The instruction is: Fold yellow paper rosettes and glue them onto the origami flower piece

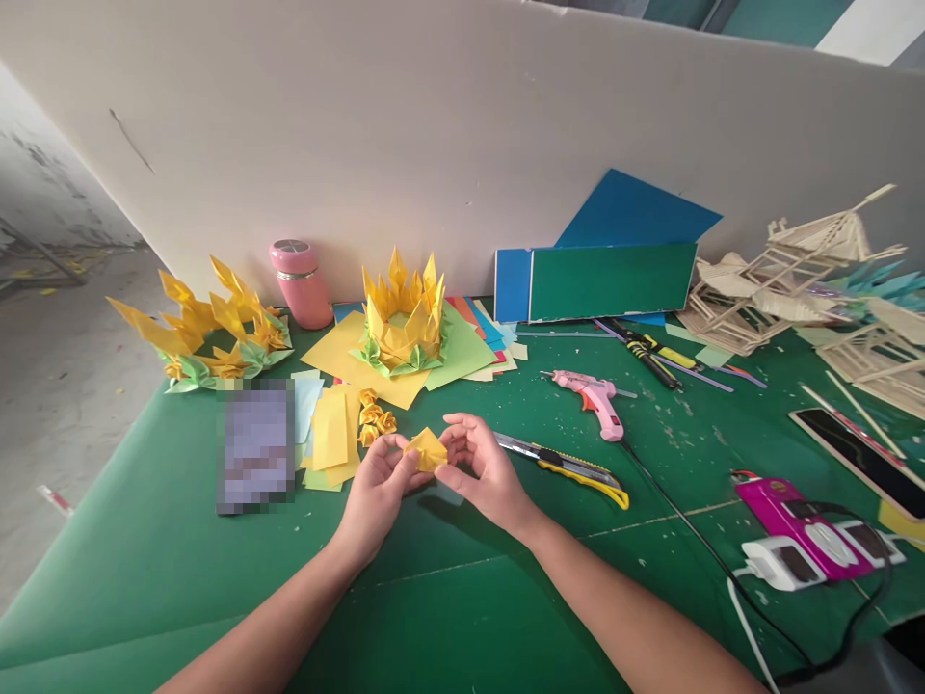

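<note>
Green covering, smooth and speckled with pale flecks, spans a tabletop (448, 627) whose back edge meets a tall grey panel (434, 125). Midway between the tabletop's left and right sides, a person's two bare hands hold a small piece of folded paper (426, 449), yellow, thin and sharply creased, a little above the surface. The left hand (374, 496) pinches its left side between thumb and fingers; the right hand (489, 474) curves around the opposite side, thumb at the lower corner, one finger lifted. Gripping both sides probably keeps the creases steady.

Toward the left edge, flat yellow slips (330, 427) lie beside ruffled paper roses (376, 419), perhaps for easy reach. Nearer the back edge, a spiky paper crown (403, 333) with green leaves stands on coloured sheets (466, 349). Right of the hands lie a utility knife (578, 468) with a yellow grip and a pink plastic glue gun (589, 395), seemingly set aside to leave both hands free. Lattice-like wooden models (758, 289) fill the back right corner.
</note>
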The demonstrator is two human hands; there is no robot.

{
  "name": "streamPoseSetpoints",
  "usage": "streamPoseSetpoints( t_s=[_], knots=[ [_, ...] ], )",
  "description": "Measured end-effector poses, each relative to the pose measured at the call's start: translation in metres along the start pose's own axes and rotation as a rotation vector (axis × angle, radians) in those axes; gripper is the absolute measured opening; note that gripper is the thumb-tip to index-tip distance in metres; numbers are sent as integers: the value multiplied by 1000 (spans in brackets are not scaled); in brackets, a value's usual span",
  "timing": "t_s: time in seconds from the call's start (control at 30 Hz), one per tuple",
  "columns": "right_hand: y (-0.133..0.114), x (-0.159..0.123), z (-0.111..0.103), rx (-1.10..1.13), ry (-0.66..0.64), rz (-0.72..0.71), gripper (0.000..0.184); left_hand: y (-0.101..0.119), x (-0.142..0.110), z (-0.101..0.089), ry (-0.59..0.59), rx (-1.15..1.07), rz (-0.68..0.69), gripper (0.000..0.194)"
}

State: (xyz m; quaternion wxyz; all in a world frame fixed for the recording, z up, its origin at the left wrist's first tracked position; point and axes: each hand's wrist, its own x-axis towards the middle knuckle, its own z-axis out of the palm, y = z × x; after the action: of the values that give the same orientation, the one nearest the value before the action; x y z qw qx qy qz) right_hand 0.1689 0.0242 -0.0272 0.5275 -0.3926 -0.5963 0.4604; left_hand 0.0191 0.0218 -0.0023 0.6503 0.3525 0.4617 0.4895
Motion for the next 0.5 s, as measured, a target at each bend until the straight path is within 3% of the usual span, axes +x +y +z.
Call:
streamPoseSetpoints(
  t_s=[0.27,0.5],
  knots=[
    [-4,1,1,-118,60,-72,7,1,-1,-1,-46,108,-69,49],
    [-11,0,0,-353,15,-279,12,3,-2,1,34,87,-83,44]
  ],
)
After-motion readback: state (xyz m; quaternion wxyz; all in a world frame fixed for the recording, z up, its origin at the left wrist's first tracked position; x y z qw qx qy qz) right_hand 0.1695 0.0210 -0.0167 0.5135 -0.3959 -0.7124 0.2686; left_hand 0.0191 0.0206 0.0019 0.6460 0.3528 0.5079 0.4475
